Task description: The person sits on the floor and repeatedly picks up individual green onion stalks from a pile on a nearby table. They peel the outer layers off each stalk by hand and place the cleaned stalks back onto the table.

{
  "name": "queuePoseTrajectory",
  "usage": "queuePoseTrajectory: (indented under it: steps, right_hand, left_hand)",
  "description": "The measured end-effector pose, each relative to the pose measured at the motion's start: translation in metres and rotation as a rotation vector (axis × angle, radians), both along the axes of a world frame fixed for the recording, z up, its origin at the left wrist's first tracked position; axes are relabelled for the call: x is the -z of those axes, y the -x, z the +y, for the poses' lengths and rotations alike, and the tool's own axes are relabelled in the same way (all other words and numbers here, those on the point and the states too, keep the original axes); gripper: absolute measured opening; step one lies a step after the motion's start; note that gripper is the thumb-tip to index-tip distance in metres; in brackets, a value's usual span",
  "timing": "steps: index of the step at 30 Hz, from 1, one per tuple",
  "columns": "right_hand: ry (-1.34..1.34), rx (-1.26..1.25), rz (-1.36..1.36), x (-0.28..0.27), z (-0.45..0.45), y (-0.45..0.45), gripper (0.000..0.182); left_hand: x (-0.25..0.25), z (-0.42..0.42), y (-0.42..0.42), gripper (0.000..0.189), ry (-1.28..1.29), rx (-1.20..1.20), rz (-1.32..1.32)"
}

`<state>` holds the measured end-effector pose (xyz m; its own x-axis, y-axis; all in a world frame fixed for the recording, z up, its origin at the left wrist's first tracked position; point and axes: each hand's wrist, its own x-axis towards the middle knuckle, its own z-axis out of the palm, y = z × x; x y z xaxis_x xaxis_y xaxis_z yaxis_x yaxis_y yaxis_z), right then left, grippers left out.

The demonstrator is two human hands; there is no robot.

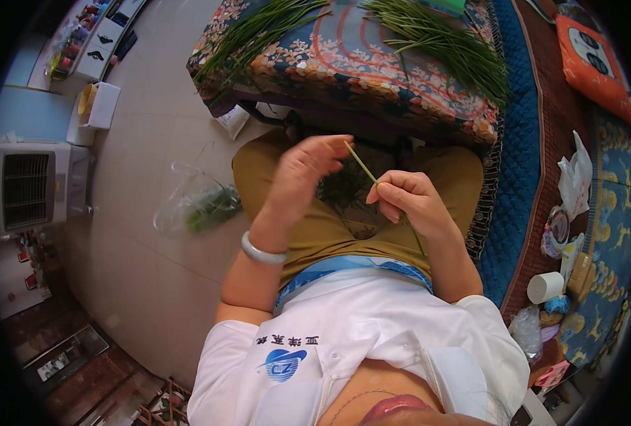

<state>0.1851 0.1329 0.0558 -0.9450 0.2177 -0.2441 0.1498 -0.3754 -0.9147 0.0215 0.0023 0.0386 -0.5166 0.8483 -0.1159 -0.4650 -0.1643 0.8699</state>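
A thin green stalk [364, 166], perhaps a garlic chive, is pinched between the thumb and fingers of my right hand [408, 199]; its lower part hangs below that hand. My left hand [312, 168], blurred, is raised beside the stalk's pale upper end with its fingers apart; whether it touches the stalk is hard to tell. Long green stalks lie in two heaps on the floral tablecloth [358, 88] in front of me, one heap [262, 34] at the left and a thicker one [443, 50] at the right. Below my hands, between my knees, is a dark pile of green scraps [344, 186].
On the floor at the left lies a clear plastic bag [203, 210] with greens inside. A heater-like appliance [33, 183] stands farther left. To the right, a blue quilted sofa cover [517, 160] adjoins a ledge with a white roll [545, 287], a plastic bag [575, 178] and an orange packet [592, 69].
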Motion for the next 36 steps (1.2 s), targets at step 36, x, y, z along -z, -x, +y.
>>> queuePoseTrajectory:
  steps: [36]
  right_hand:
    - [0.354, 0.141, 0.149, 0.007, 0.019, -0.001, 0.024]
  left_hand:
    - [0.010, 0.016, 0.028, 0.032, 0.506, -0.252, 0.469]
